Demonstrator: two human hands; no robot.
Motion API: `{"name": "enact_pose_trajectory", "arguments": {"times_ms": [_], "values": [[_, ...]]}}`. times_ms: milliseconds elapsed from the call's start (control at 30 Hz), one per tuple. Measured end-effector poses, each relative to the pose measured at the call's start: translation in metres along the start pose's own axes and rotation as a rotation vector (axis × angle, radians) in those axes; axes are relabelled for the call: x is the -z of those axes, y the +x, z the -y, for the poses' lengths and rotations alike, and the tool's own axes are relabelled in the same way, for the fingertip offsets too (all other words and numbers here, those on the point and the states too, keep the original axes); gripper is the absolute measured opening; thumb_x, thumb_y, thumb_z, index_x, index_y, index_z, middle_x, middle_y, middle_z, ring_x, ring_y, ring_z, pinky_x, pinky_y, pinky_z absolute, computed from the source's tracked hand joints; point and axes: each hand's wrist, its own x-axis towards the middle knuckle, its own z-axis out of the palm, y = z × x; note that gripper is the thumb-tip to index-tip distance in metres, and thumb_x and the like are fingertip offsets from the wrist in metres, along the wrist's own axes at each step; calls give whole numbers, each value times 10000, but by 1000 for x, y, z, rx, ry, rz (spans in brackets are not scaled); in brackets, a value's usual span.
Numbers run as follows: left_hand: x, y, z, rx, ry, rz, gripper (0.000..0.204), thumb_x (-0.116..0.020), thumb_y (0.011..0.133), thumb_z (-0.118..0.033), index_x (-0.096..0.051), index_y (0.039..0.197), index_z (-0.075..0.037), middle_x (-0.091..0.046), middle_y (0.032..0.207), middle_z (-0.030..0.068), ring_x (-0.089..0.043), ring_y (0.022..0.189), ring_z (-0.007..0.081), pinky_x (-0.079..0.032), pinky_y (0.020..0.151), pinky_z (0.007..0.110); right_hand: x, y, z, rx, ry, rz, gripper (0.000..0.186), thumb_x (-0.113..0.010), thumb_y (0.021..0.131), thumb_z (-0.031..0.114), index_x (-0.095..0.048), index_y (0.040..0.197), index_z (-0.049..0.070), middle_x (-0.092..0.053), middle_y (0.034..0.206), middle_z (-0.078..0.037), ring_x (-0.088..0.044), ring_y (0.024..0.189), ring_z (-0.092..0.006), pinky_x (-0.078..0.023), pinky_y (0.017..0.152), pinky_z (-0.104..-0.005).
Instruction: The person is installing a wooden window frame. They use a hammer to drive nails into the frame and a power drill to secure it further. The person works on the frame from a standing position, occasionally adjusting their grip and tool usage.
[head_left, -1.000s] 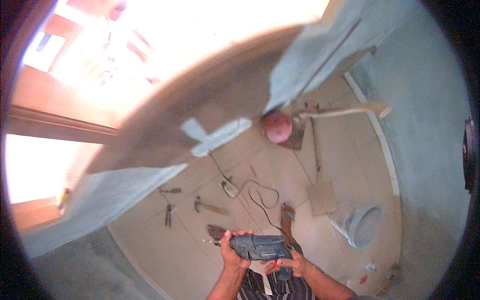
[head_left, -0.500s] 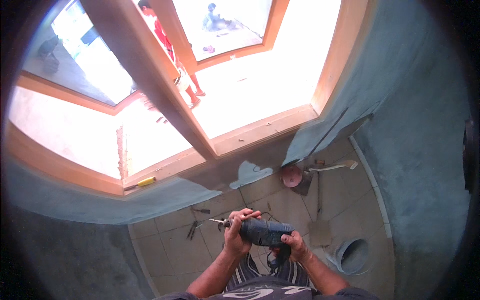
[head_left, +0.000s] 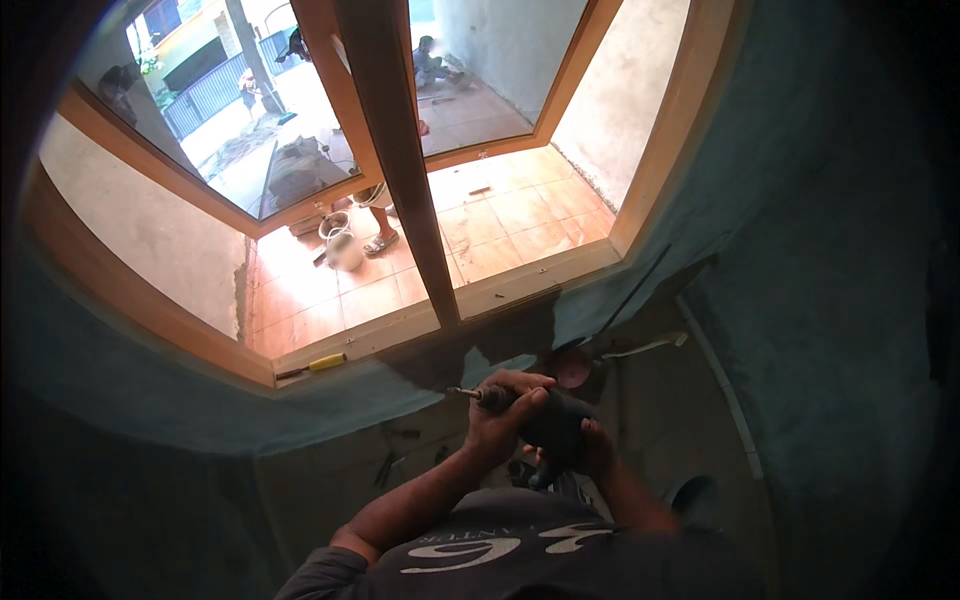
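Both my hands hold a dark power drill crosswise in front of my chest. My left hand is wrapped round its front end, just behind the chuck. Closed on the rear grip is my right hand, its fingers partly lost in shadow. A drill bit sticks out of the chuck and points left, below the wooden window sill; in this view its tip overlaps the wall's lower edge. On the sill's left end lies a slim tool with a yellow handle.
A wooden window frame with a dark centre post stands ahead, its glazed sashes swung outward. Outside are a person's leg and a pail. On the shaded floor lie a white-handled tool, a pink round object and a bucket.
Held in both hands, the drill has moved up and nearer the window wall. My view has shifted and the room looks darker. The person outside is now mostly hidden.
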Motion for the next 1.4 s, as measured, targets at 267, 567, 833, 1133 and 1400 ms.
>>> {"name": "enact_pose_trajectory", "arguments": {"times_ms": [267,567,833,1133,1400], "values": [[-41,95,20,-60,81,73,120,-767,913,-46,-662,967,-65,-701,1037,93,-647,1161,228,-496,1030,405,53,47,92,3,96,188,940,-729,841,567,-374,1479,-25,-596,1283,-247,-698,1009,-407,-585,882,-549],[-68,186,82,-34,201,30,63,-729,932,-82,-670,942,-65,-714,1011,111,-673,1091,231,-516,996,407,124,58,175,-175,212,200,894,-723,815,555,-471,1417,-56,-647,1209,-232,-691,1025,-391,-573,902,-512],[-78,217,108,161,47,-340,116,-728,936,-147,-667,888,-61,-722,927,121,-685,865,192,-564,816,354,153,66,200,-154,78,226,817,-754,881,504,-494,1367,-99,-689,1133,-241,-703,1053,-378,-590,882,-453],[-55,258,125,238,-81,-553,287,-761,937,-231,-637,1117,-46,-689,1080,134,-668,998,224,-556,907,384,162,72,191,-69,-97,-162,803,-535,884,796,-653,862,2,-662,732,-142,-674,585,-256,-582,596,-411],[25,186,130,501,344,-392,761,-741,951,-412,-411,1512,-18,-508,1458,152,-554,1287,285,-472,1030,462,219,122,226,147,-141,-417,669,-662,880,704,-617,876,37,-629,670,-130,-610,484,-232,-540,499,-383]]}}
